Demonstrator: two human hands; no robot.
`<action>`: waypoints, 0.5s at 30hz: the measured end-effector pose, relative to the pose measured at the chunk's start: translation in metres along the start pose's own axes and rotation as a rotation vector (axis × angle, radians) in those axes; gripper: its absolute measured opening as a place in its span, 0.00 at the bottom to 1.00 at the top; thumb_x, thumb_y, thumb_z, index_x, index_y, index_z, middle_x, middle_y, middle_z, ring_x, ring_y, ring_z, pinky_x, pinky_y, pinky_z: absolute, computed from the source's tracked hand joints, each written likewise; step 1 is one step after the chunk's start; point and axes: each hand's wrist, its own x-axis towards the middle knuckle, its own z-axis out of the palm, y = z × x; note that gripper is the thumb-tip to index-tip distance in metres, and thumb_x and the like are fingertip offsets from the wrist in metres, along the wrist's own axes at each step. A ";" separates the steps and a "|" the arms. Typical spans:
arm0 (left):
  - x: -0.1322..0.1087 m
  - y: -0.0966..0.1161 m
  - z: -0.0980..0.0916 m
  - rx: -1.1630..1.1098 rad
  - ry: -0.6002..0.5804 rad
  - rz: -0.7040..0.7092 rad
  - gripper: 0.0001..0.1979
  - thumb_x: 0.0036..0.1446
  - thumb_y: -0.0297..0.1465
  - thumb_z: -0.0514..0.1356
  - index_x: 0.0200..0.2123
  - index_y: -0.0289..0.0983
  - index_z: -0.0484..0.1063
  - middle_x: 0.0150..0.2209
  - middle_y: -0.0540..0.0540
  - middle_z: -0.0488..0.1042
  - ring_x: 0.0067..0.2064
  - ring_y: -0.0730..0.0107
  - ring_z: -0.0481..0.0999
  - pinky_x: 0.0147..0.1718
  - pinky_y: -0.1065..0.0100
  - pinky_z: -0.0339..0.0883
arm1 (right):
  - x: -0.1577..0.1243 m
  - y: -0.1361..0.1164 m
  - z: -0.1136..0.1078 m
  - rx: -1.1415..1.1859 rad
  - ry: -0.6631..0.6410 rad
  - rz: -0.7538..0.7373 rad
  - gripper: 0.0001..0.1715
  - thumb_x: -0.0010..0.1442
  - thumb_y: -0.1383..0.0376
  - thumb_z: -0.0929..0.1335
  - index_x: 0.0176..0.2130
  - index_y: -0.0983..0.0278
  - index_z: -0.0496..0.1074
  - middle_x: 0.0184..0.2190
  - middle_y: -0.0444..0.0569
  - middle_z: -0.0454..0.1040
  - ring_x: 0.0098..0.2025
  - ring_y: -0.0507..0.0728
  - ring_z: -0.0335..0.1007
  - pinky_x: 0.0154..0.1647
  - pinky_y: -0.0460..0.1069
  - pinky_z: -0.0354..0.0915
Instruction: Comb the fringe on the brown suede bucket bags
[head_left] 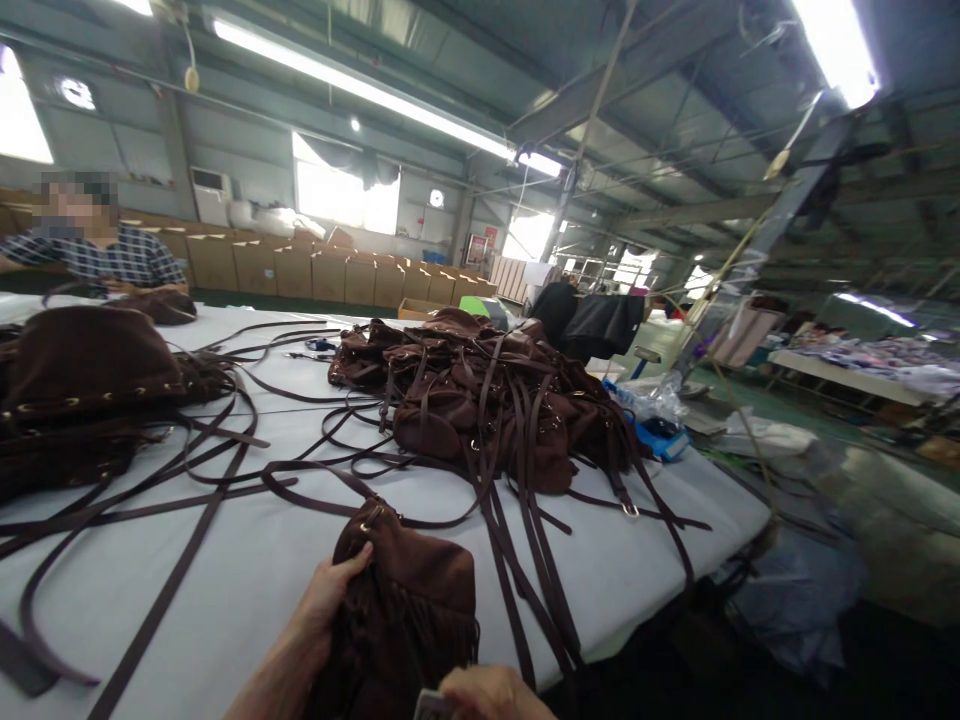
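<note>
A dark brown suede bag (409, 610) with fringe lies at the near edge of the white table (247, 570). My left hand (326, 600) grips the bag's upper left side, thumb on top near its brass ring. My right hand (491, 692) sits at the bottom edge of the view, fingers curled round a small light object I cannot make out, just below the bag. Long brown straps trail from the bag across the table.
A big heap of brown bags with straps (487, 400) lies mid-table, another pile (82, 390) at the left. A person in a plaid shirt (105, 255) sits at the far left. Cardboard boxes (315, 272) line the back. A blue item (660, 435) is at the right edge.
</note>
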 end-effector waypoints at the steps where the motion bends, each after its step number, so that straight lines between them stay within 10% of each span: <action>1: 0.002 -0.001 -0.001 0.015 0.001 0.015 0.22 0.49 0.47 0.65 0.35 0.33 0.76 0.32 0.38 0.81 0.35 0.47 0.80 0.34 0.54 0.74 | 0.000 -0.010 -0.005 0.201 -0.020 0.057 0.14 0.65 0.57 0.62 0.39 0.61 0.73 0.25 0.42 0.66 0.25 0.51 0.58 0.24 0.44 0.54; 5: 0.007 0.006 -0.018 0.321 -0.060 0.164 0.20 0.49 0.47 0.65 0.32 0.34 0.77 0.30 0.41 0.80 0.37 0.46 0.79 0.38 0.56 0.72 | 0.010 -0.040 -0.017 0.821 -0.012 0.232 0.22 0.62 0.47 0.66 0.40 0.63 0.70 0.25 0.41 0.62 0.24 0.48 0.55 0.23 0.43 0.51; 10: -0.009 0.033 -0.028 0.738 0.248 0.610 0.24 0.45 0.39 0.67 0.47 0.40 0.76 0.52 0.40 0.74 0.58 0.42 0.65 0.57 0.54 0.59 | 0.027 -0.041 -0.020 0.828 0.146 0.178 0.22 0.62 0.49 0.67 0.45 0.64 0.71 0.23 0.39 0.64 0.21 0.47 0.55 0.22 0.43 0.52; 15: -0.034 0.015 0.006 0.567 -0.411 0.373 0.23 0.59 0.44 0.56 0.55 0.41 0.71 0.41 0.44 0.76 0.38 0.59 0.73 0.42 0.64 0.68 | 0.046 -0.043 -0.012 0.958 0.262 0.129 0.23 0.60 0.52 0.70 0.48 0.64 0.71 0.28 0.43 0.71 0.22 0.46 0.60 0.21 0.41 0.53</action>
